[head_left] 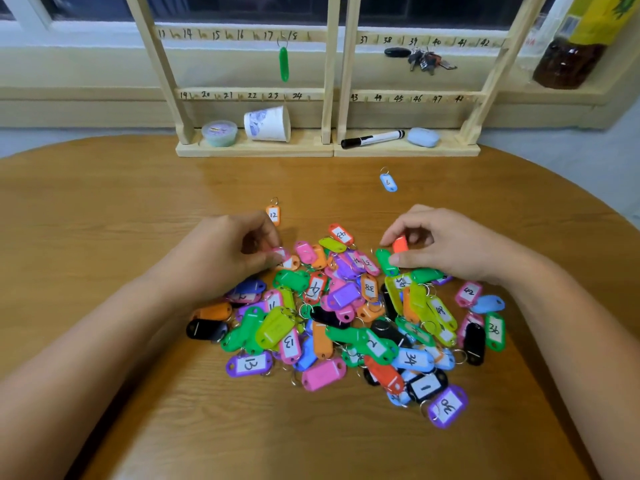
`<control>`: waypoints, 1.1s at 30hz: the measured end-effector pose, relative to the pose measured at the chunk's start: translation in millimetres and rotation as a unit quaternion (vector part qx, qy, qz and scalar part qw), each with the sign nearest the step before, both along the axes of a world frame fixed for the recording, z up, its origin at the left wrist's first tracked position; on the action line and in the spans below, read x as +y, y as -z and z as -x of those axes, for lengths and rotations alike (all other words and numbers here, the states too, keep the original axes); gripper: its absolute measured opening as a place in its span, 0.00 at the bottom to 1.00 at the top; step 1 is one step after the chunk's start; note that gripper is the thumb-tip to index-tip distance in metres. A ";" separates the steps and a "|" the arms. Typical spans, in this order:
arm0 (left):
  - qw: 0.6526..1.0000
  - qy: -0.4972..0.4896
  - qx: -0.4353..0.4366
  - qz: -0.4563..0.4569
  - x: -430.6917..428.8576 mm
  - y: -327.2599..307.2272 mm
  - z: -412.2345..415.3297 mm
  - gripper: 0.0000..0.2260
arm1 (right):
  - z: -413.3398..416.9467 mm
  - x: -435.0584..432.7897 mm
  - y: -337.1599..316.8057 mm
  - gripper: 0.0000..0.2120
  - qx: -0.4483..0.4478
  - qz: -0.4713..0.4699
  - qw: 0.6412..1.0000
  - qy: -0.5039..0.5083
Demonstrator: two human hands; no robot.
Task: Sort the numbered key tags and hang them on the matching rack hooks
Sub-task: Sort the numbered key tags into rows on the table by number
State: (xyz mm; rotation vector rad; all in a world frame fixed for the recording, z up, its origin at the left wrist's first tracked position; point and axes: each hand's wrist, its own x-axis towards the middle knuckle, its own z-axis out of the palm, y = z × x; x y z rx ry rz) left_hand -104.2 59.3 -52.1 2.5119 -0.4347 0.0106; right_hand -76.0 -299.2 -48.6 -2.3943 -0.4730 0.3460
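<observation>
Soft, even indoor light falls from above; the far window (415,8) is dark. Short soft shadows lie on the table (104,202) under the left hand (225,251), the right hand (450,247) and the key tags (346,323). The pink tag (281,252) the left hand pinches is motion-smeared; the orange tag (400,244) the right hand pinches is crisper. Wide-angle bending splays the rack (330,81) posts and curves the table's rim.

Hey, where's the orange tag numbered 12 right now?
Head view: the orange tag 12 lies on the table left of centre, just beyond the left hand, apart from the pile of tags.
</observation>
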 end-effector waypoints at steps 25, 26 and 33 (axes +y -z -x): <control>0.999 -0.039 -0.018 0.016 30.7 4.4 -9.1 0.10 | 6.8 14.9 -2.8 0.11 -0.091 0.024 0.995 0.027; 0.999 -0.029 -0.018 0.004 30.3 6.0 -9.2 0.12 | 6.4 15.8 -2.0 0.12 -0.104 0.014 0.994 0.035; 0.998 -0.049 -0.045 -0.005 32.6 12.0 -13.7 0.11 | 8.3 16.9 -4.0 0.17 -0.102 0.033 0.994 0.005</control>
